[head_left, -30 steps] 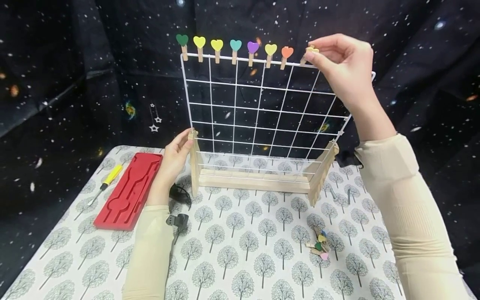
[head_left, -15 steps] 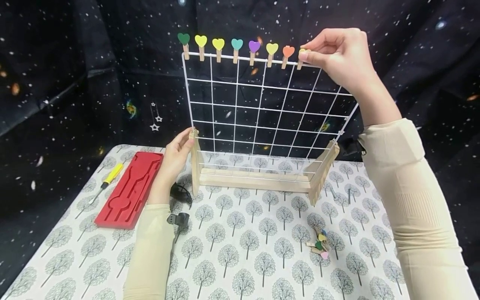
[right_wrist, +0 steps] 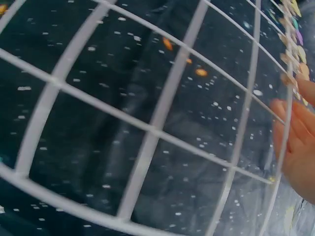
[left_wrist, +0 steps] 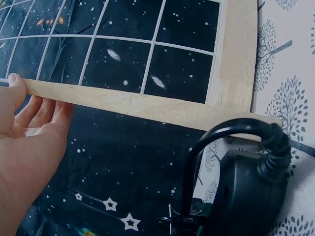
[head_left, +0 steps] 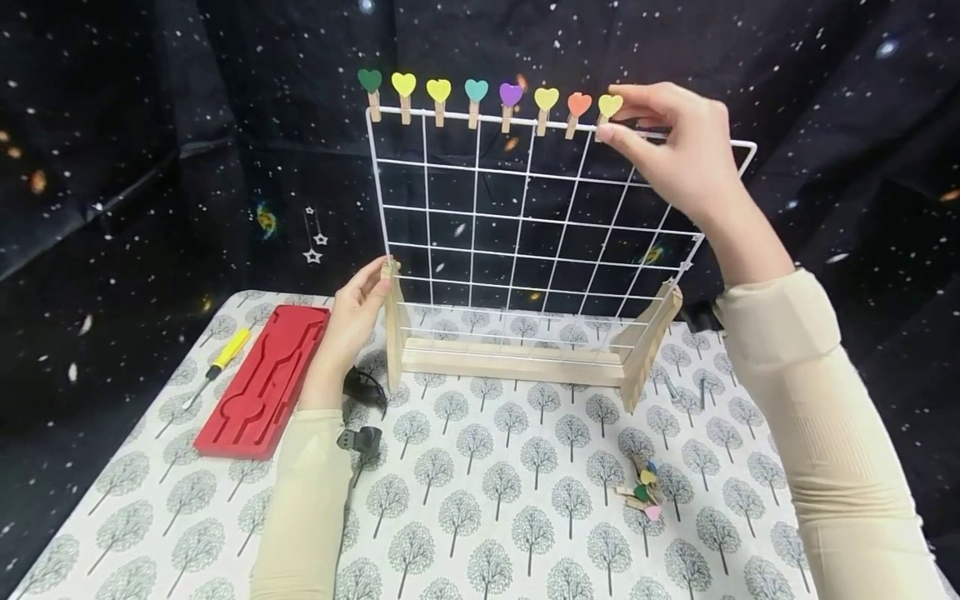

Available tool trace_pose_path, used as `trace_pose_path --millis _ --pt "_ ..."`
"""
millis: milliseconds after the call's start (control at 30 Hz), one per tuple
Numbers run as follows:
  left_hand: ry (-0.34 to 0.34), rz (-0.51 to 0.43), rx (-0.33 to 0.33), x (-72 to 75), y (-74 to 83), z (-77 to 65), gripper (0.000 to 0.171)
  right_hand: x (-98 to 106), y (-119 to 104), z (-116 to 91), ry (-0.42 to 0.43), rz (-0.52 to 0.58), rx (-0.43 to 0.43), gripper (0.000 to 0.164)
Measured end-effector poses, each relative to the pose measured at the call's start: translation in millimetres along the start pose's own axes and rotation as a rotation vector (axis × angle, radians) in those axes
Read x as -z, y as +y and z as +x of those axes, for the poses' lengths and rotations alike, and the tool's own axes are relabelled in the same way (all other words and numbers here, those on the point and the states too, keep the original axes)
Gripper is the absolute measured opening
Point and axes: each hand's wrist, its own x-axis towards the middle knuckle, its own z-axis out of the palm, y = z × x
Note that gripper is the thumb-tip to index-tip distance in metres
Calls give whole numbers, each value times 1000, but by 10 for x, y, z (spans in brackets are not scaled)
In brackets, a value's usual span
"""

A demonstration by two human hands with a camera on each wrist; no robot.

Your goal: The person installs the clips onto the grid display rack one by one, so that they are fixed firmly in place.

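A white wire grid stands upright in a wooden stand. Along its top bar sits a row of heart clothespins in green, yellow, teal, purple and orange. At the right end of that row is a yellow heart clothespin. My right hand has it between the thumb, at the lower peg, and the fingers behind the heart. My left hand grips the top of the stand's left upright, thumb on one side and fingers on the other in the left wrist view.
A small pile of heart clothespins lies on the tree-print tablecloth, front right. On the left are a red moulded tray and a yellow-handled screwdriver. A black cable runs beside the left upright.
The yellow heart clothespin went from tilted to upright on the top bar. My right thumb slid down off its heart to the lower peg. My left hand stays put.
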Motion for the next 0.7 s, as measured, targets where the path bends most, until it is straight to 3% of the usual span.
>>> trace_pose_path --millis 167,267,367,500,700 --pt "-4 19 11 1 -137 54 47 8 70 -385 219 26 263 33" --pt "-1 23 3 2 -194 76 47 17 60 -690 241 87 307 30" --pt "4 10 -9 7 -185 69 46 -25 161 -1013 154 123 292 32" --pt "-2 9 -1 -10 -57 31 46 -119 402 -1473 12 115 247 35" --pt "-7 29 -4 -2 -163 68 47 -288 1011 -2286 -275 12 119 35"
